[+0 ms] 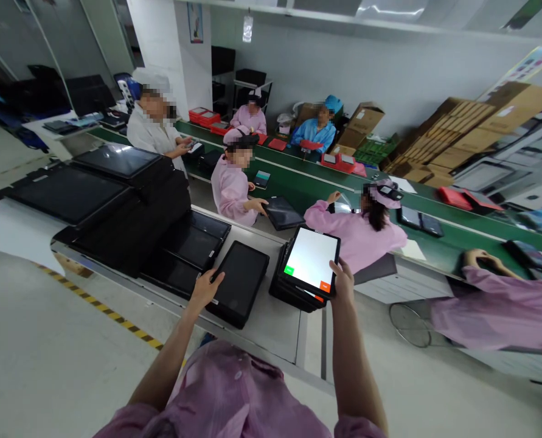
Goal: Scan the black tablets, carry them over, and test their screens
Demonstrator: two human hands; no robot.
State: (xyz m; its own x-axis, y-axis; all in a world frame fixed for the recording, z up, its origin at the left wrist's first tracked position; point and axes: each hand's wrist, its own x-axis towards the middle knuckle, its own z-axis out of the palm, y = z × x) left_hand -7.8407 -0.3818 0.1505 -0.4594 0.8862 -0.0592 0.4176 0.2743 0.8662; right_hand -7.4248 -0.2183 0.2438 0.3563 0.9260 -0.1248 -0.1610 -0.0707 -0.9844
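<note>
My right hand point(342, 280) grips the near right corner of a lit tablet point(311, 259) whose white screen shows a green and an orange button. That tablet rests tilted on a short stack of dark tablets point(285, 291). My left hand point(205, 287) lies on the left edge of a dark tablet point(239, 281) lying flat on the grey table point(271, 328), fingers curled over its rim.
More black tablets point(188, 243) and larger black panels point(65, 191) cover the table to the left. Beyond runs a green conveyor bench point(435, 243) with several seated people in pink coats. Cardboard boxes point(462, 134) are stacked at the back right. Yellow-black floor tape point(106, 310) runs below the table.
</note>
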